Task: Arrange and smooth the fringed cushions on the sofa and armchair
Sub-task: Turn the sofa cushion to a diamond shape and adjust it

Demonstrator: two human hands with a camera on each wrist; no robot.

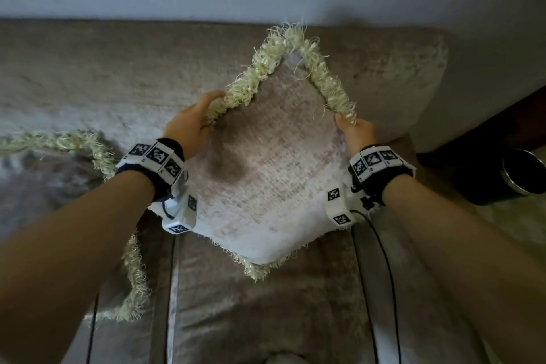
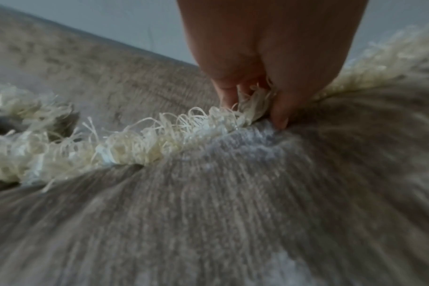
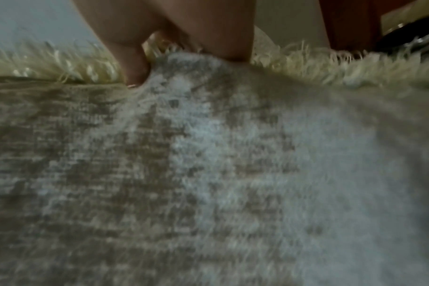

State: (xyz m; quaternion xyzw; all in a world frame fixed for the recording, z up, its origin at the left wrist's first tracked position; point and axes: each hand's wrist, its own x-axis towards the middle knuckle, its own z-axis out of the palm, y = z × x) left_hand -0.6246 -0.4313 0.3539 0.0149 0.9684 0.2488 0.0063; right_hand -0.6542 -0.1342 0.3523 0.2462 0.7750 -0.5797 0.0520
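Overhead, both forearms are reaching forward and down, the left hand (image 1: 189, 124) pinching the pale fringe on the upper left edge of the cushion (image 1: 271, 174) and the right hand (image 1: 356, 131) gripping the fringe on its upper right edge. Held so, the cushion is standing as a diamond over the sofa (image 1: 88, 74) seat, one corner pointing up toward the backrest and the opposite corner pointing down, while a second fringed cushion (image 1: 59, 174) is lying on the seat to its left.

Dim, flat indoor light — both wrist views soft and motion-blurred, the head view sharper but bowed at its edges.
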